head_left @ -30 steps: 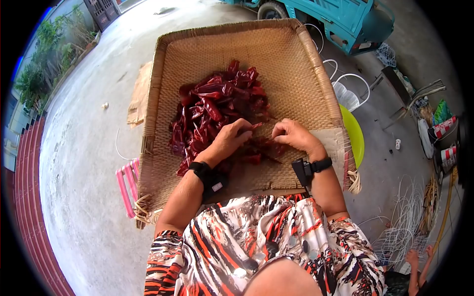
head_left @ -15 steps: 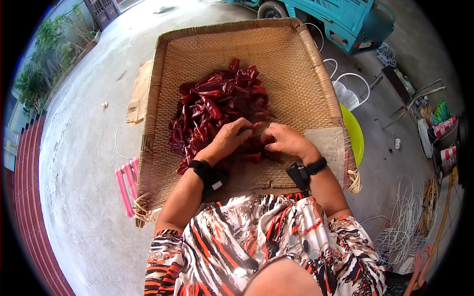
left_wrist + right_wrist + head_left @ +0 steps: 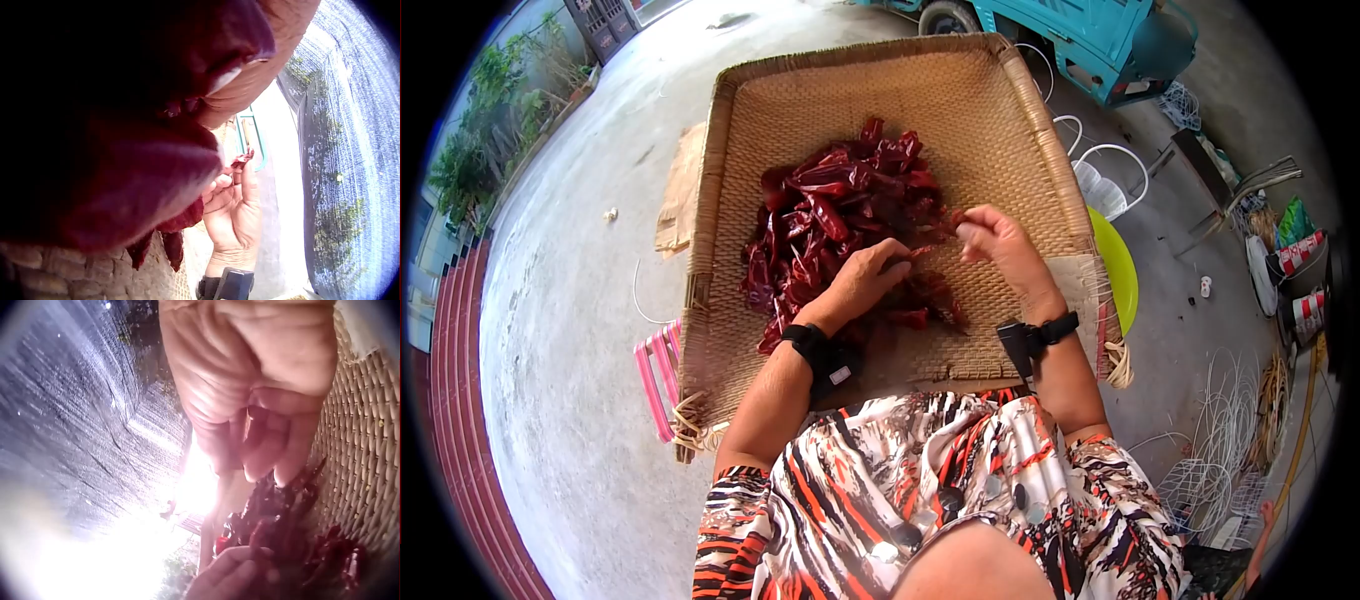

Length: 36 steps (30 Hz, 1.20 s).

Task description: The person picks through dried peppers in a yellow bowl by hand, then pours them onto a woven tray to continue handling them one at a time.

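A heap of shiny dark red dried chillies (image 3: 830,200) lies in a woven basket tray (image 3: 990,130). Low over the heap's near right side, my left hand (image 3: 860,283) grips a dried chilli, whose end (image 3: 922,251) pokes out past the fingertips. Large, dark chillies (image 3: 156,181) fill much of the left wrist view beside that hand's fingers. To the right and a little farther out, my right hand (image 3: 1007,250) is raised over the tray. Between its thumb and finger it pinches a small red chilli scrap (image 3: 240,161). Darker bits (image 3: 940,295) lie between the hands.
A light patch (image 3: 1072,275) covers the tray's right corner. Beyond the right rim are a yellow-green basin (image 3: 1112,270) and a white-handled basket (image 3: 1100,190). A pink striped stool (image 3: 660,375) stands at left, a blue vehicle (image 3: 1090,50) at the far right.
My right hand moved in to the left hand's fingertips, then drew away outward and to the right with a red scrap. The left hand has stayed in place.
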Each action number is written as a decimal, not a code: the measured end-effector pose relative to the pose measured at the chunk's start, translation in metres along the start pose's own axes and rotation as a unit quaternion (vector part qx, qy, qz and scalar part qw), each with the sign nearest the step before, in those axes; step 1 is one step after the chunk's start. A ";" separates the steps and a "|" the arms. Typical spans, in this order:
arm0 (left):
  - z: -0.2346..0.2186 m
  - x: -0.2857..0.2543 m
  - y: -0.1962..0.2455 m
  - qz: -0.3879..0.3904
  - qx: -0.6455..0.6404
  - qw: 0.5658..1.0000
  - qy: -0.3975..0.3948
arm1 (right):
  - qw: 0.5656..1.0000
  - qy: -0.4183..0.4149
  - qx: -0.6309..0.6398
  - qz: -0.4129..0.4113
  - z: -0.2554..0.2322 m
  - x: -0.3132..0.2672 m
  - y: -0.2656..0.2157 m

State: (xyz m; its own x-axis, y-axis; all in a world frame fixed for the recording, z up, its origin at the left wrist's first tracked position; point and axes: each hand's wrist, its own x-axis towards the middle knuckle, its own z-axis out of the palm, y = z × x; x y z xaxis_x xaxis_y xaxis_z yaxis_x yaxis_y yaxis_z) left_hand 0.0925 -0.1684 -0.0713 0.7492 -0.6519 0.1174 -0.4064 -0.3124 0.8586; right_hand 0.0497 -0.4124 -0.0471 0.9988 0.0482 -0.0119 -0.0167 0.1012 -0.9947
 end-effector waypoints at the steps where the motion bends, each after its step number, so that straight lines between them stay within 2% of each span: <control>1: 0.000 0.000 0.000 0.003 0.003 1.000 0.000 | 0.997 0.033 0.062 -0.018 -0.006 0.000 0.000; 3: -0.001 0.000 0.002 0.009 0.008 1.000 0.000 | 0.976 0.099 0.185 -0.052 -0.029 0.002 0.003; 4: -0.001 0.000 0.002 0.011 0.009 1.000 0.001 | 0.948 0.076 0.292 -0.097 -0.041 0.004 0.004; 6: 0.000 0.000 0.000 0.015 0.011 1.000 0.002 | 0.851 0.027 0.492 -0.182 -0.066 0.007 0.004; 9: 0.000 0.000 0.001 0.019 0.014 1.000 0.006 | 0.743 0.066 0.634 -0.203 -0.083 -0.005 -0.008; 10: 0.000 0.000 0.000 0.010 0.004 1.000 0.008 | 0.746 0.078 0.631 -0.197 -0.084 -0.009 -0.012; 13: 0.000 -0.001 0.000 -0.022 -0.037 0.999 0.012 | 0.839 0.033 0.519 -0.159 -0.086 -0.004 -0.007; 14: -0.001 -0.001 0.002 -0.038 -0.059 0.997 0.012 | 0.916 0.030 0.380 -0.127 -0.085 0.002 -0.003; 15: -0.001 -0.001 0.003 -0.053 -0.081 0.995 0.012 | 0.973 0.051 0.208 -0.082 -0.062 -0.004 -0.012; 16: -0.001 -0.001 0.002 -0.052 -0.089 0.995 0.018 | 0.997 0.070 0.029 -0.034 -0.035 -0.010 -0.022; 18: 0.000 0.000 -0.001 -0.049 -0.102 0.993 0.030 | 0.981 -0.106 -0.158 -0.045 -0.015 -0.005 -0.014; 20: 0.000 0.000 -0.002 -0.048 -0.094 0.994 0.031 | 0.904 -0.163 -0.382 -0.102 -0.003 0.001 0.010; 21: 0.000 0.000 -0.003 -0.047 -0.090 0.994 0.031 | 0.875 -0.168 -0.439 -0.115 0.005 0.000 0.015; 23: 0.001 -0.001 -0.005 -0.044 -0.094 0.994 0.029 | 0.849 -0.156 -0.495 -0.099 0.016 -0.006 0.017; 29: 0.001 -0.001 -0.002 -0.042 -0.078 0.996 0.026 | 0.872 -0.154 -0.456 -0.093 0.012 0.001 0.027; 32: 0.001 -0.001 -0.003 -0.046 -0.078 0.996 0.024 | 0.873 -0.141 -0.445 -0.143 0.005 0.005 0.038; 35: 0.000 -0.001 -0.001 -0.043 -0.065 0.997 0.025 | 0.920 -0.150 -0.359 -0.047 0.008 0.002 0.021; 36: 0.000 -0.001 0.001 -0.039 -0.059 0.997 0.026 | 0.947 -0.129 -0.293 -0.038 0.007 0.002 0.020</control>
State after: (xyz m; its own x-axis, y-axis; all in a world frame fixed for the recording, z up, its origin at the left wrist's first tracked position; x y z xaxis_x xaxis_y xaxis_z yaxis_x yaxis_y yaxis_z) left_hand 0.0916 -0.1677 -0.0707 0.8034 -0.5913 0.0701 -0.2829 -0.2755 0.9187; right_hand 0.0510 -0.4030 -0.0665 0.9503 0.3112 0.0123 0.1590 -0.4508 -0.8784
